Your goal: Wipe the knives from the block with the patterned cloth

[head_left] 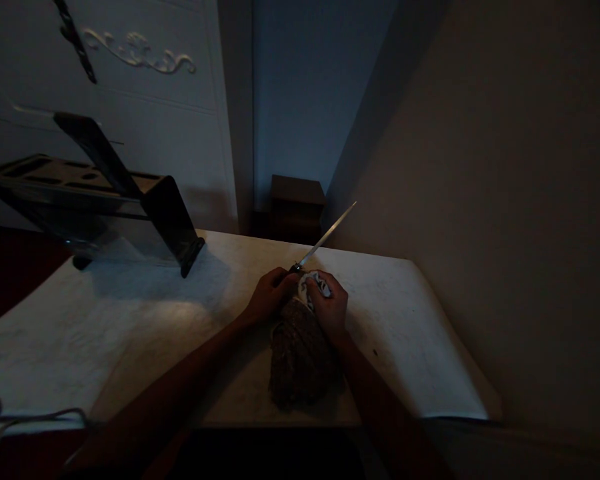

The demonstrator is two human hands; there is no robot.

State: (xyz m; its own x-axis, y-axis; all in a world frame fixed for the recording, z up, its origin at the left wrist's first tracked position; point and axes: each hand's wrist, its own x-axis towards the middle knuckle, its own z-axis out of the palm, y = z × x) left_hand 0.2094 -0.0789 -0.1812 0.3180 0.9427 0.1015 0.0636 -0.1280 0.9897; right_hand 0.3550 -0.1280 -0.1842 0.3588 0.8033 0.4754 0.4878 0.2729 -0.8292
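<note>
My left hand (pixel 269 295) is closed around the dark handle of a long thin blade (pixel 327 235), a knife or sharpening steel that points up and to the right. My right hand (pixel 329 305) is closed on a patterned cloth (pixel 300 347), its light bunched end pressed at the base of the blade. The rest of the cloth hangs dark and crumpled below both hands, lying on the white table (pixel 130 327).
A knife block (pixel 90 200) with slots stands at the table's far left, one dark handle sticking out. A white cabinet door and a small dark box (pixel 297 200) are behind the table. A wall runs along the right. A cable (pixel 40 420) lies at the lower left.
</note>
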